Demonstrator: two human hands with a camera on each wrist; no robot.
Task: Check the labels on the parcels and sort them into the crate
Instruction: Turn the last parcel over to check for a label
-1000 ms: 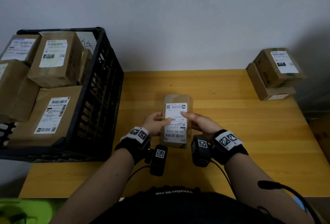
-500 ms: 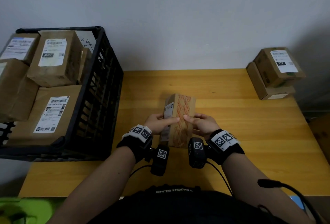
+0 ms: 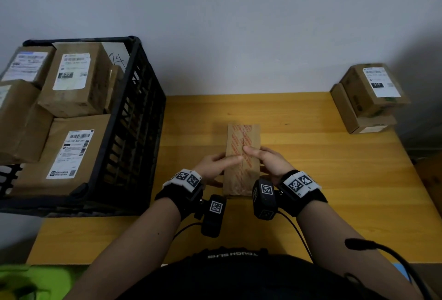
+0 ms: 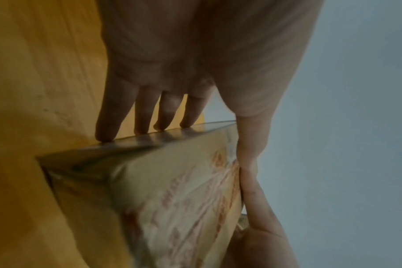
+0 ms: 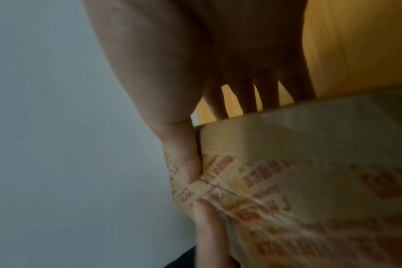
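Note:
In the head view both hands hold one long brown parcel [image 3: 242,139] over the middle of the wooden table [image 3: 334,192]. Its upper face shows tape with red print, and no label is visible. My left hand [image 3: 214,165] grips its left side and my right hand [image 3: 269,162] its right side, thumbs meeting on top. The left wrist view shows my fingers [image 4: 138,119] against the parcel's [image 4: 172,190] side edge. In the right wrist view my thumb [image 5: 184,159] presses the taped face of the parcel [image 5: 310,163]. The black crate [image 3: 134,108] stands to the left.
Several labelled brown parcels [image 3: 74,79] fill the crate up to its rim. Two more parcels [image 3: 373,94] are stacked at the table's back right corner, against the grey wall. A black cable [image 3: 387,252] runs along my right forearm.
The parcel has been rolled about its long axis: its white label faced up, then turned to the left side, and the red-printed taped face is now on top. Both hands kept hold.

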